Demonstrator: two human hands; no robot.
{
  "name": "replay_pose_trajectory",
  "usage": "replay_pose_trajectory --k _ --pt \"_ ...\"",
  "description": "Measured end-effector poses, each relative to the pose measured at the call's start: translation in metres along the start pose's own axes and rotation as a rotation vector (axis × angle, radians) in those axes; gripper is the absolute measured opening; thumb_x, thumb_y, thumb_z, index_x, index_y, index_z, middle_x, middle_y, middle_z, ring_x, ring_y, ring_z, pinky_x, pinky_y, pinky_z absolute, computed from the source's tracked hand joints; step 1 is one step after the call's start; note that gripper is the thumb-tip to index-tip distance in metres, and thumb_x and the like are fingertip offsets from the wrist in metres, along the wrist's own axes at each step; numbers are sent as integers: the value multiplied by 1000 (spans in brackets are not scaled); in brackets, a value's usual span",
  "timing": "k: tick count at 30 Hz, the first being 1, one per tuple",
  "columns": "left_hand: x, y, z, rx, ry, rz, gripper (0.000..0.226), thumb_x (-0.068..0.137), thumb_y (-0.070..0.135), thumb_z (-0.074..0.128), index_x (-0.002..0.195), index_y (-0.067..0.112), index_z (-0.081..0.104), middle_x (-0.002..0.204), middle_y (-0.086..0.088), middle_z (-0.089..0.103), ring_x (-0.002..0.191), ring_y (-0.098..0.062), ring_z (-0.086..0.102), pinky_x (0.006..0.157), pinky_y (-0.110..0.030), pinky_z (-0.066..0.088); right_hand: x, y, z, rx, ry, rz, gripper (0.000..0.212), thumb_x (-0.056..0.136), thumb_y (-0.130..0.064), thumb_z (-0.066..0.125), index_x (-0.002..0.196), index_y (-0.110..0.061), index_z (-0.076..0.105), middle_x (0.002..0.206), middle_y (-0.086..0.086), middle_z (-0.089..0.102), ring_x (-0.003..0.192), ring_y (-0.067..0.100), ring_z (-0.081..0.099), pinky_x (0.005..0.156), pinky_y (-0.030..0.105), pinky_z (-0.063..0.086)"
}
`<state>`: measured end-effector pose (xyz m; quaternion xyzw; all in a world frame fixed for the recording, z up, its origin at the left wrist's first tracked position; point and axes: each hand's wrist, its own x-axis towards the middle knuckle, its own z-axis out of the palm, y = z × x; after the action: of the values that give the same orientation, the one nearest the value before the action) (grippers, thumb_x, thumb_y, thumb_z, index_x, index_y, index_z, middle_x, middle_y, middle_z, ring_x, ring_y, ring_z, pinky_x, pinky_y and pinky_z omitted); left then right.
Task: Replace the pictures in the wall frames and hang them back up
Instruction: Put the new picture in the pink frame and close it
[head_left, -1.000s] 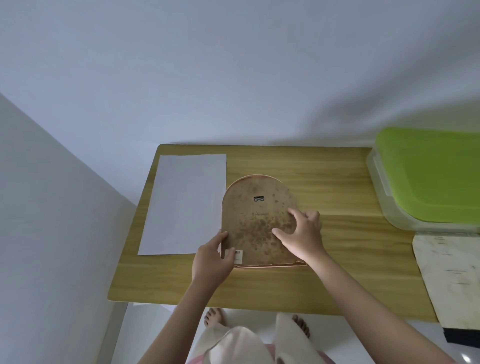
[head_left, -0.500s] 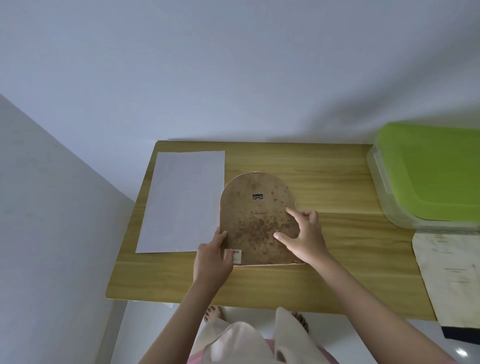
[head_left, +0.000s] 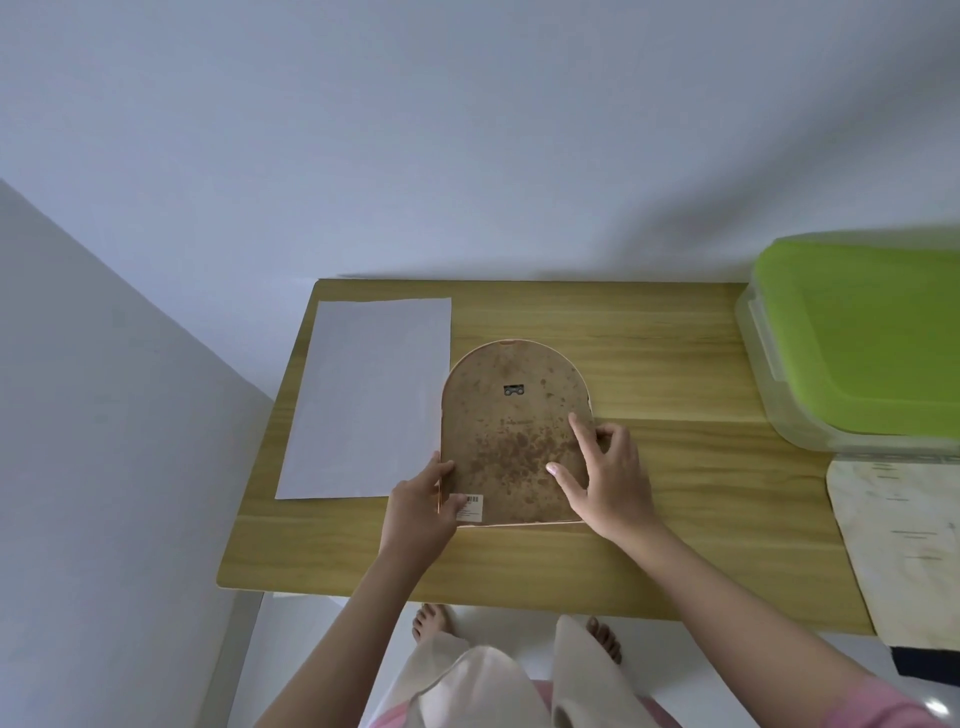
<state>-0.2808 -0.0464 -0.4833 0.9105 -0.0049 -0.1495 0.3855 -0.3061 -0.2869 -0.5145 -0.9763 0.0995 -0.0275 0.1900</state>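
An arched picture frame (head_left: 511, 415) lies face down on the wooden table (head_left: 675, 519), its stained brown backing board and a small metal hanger (head_left: 514, 389) facing up. My left hand (head_left: 423, 506) grips the frame's lower left edge, thumb on the backing by a barcode sticker (head_left: 470, 506). My right hand (head_left: 605, 475) rests on the frame's right side, index finger and thumb spread on the backing. A white sheet of paper (head_left: 366, 397) lies flat to the left, its right edge touching the frame.
A clear plastic box with a green lid (head_left: 862, 338) stands at the table's right rear. A pale marbled board (head_left: 898, 545) lies at the right front. White walls close in behind and to the left. My feet show under the front edge.
My right index finger has stretched further up the backing board. The left hand keeps its hold on the lower left edge. The frame stays in place.
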Motion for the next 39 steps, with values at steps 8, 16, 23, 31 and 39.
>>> replay_pose_trajectory --k 8,16,23,31,39 --pt "2 0 -1 -62 16 -47 46 78 10 73 122 17 61 137 1 53 93 -8 59 77 -14 49 3 -7 -4 -197 -143 61 81 78 -69 8 148 -29 16 131 10 36 114 29 40 92 41 37" --pt "2 -4 -3 -91 5 -49 45 78 11 72 122 19 62 133 0 57 92 -11 66 74 -15 51 1 -7 -2 -164 -124 66 76 81 -68 17 146 -29 24 130 11 38 113 30 39 92 43 36" --pt "1 -8 -12 -94 -127 -3 56 80 1 69 132 14 52 145 0 41 103 -7 57 73 3 43 0 -5 1 -122 -34 72 72 78 -68 29 136 -28 44 115 8 47 100 29 48 82 43 43" --pt "2 -2 -13 112 -129 89 59 82 7 68 136 13 46 144 -2 44 111 -17 59 88 -11 40 21 -5 -10 -168 -52 -77 63 72 -67 43 111 -18 52 148 8 32 119 31 43 92 48 40" --pt "3 -2 -14 155 -126 131 57 82 9 68 135 13 47 130 -3 58 108 -17 61 89 -17 45 73 -8 -22 -241 -198 -140 81 74 -77 39 136 -24 37 147 -1 32 134 26 30 111 60 17"
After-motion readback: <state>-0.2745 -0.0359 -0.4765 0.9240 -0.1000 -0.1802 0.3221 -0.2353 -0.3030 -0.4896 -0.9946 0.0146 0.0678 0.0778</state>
